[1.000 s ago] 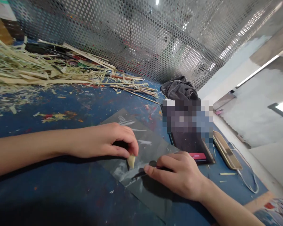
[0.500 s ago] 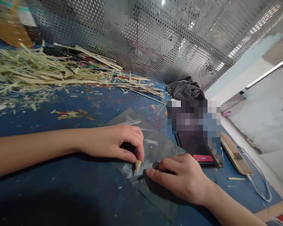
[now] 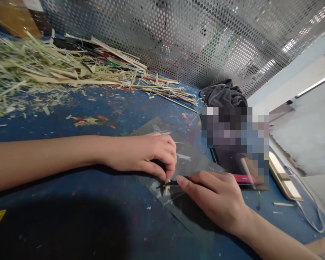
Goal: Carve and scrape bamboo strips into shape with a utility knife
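My left hand (image 3: pixel 154 154) pinches a small pale piece of wood (image 3: pixel 167 181) between thumb and fingertips, low over a dark, scratched sheet (image 3: pixel 148 127). From the right, my right hand (image 3: pixel 219 200) curls around a small knife whose dark blade (image 3: pixel 173 183) reaches to the piece and seems to touch it. The knife's handle is hidden inside my fingers. Both hands rest close together above the sheet, which lies on a blue, paint-stained table (image 3: pixel 83 187).
Pale shavings and strips (image 3: pixel 43 68) are heaped at the back left, beside thin sticks (image 3: pixel 176 94) with frayed ends. A metal mesh panel (image 3: pixel 157 39) stands behind. On the right are a dark cloth (image 3: pixel 227 93), a dark tablet-like device (image 3: pixel 224 159) and a phone (image 3: pixel 283 177) with a white cable.
My knife blade has come up to the pale piece; before, it lay lower and apart from it. The camera view has shifted slightly, so the scene sits further right and higher.
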`<state>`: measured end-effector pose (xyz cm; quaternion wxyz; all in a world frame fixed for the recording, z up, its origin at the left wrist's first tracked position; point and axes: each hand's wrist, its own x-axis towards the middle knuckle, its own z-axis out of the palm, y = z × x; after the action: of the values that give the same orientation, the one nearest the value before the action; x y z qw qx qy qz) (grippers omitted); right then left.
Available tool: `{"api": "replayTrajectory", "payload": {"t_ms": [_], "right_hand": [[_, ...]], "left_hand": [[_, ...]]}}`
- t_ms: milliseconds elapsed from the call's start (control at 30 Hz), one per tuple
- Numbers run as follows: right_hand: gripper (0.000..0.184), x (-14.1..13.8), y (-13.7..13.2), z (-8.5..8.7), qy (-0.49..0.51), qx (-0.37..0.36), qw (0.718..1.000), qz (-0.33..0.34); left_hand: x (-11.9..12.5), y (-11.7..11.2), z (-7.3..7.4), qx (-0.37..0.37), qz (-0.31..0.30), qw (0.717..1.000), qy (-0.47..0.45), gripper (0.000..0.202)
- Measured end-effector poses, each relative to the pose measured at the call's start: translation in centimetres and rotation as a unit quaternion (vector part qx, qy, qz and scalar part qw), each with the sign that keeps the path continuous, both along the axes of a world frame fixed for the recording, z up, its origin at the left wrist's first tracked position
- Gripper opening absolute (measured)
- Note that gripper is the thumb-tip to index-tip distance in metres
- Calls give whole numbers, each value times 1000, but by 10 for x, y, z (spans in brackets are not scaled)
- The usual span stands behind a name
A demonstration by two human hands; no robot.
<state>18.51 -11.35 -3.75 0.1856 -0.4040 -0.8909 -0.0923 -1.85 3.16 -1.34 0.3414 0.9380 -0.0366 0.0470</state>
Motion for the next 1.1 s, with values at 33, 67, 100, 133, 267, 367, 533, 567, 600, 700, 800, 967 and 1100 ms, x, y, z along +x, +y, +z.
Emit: {"api": "replayTrajectory", "payload": {"t_ms": [33, 67, 100, 133, 267, 367, 533, 567, 600, 700, 800, 967, 1100], "right_hand": [[22, -1, -1, 1, -14, -1, 1000, 7], [20, -3, -2, 1, -27, -3, 1000, 14], [17, -4, -3, 3, -33, -3, 999, 20], [16, -5, -3, 4, -36, 2, 999, 23], [14, -7, -2, 6, -14, 52, 999, -5], [16, -9, 0, 10, -24, 52, 998, 7], [19, -13, 1, 17, -37, 68, 997, 29], [19, -13, 0, 17, -38, 77, 996, 24], [19, -13, 0, 17, -38, 80, 996, 19], [22, -13, -3, 14, -38, 65, 997, 22], [21, -12, -4, 13, -36, 68, 997, 22], [19, -13, -3, 15, -50, 70, 996, 20], [22, -12, -2, 17, -58, 54, 996, 46]], "left_hand": [[0, 0, 0, 4, 0, 1000, 1, 8], [0, 0, 0, 8, -1, 1000, 1, 8], [0, 0, -1, 14, 0, 1000, 2, 8], [0, 0, -1, 19, 0, 1000, 1, 8], [0, 0, -4, 39, -2, 999, -20, 8], [-2, 1, -5, 46, -3, 998, -32, 7], [-4, 0, -4, 57, 3, 997, -44, 7], [-4, 0, -3, 59, 3, 997, -43, 8], [-4, 0, -3, 59, 3, 997, -41, 8], [-4, 1, -3, 53, 3, 998, -38, 8], [-4, 1, -4, 28, 7, 998, -52, 9], [-4, 1, -5, 23, 8, 999, -41, 9], [-4, 1, -4, 28, 8, 999, -29, 9]]}}
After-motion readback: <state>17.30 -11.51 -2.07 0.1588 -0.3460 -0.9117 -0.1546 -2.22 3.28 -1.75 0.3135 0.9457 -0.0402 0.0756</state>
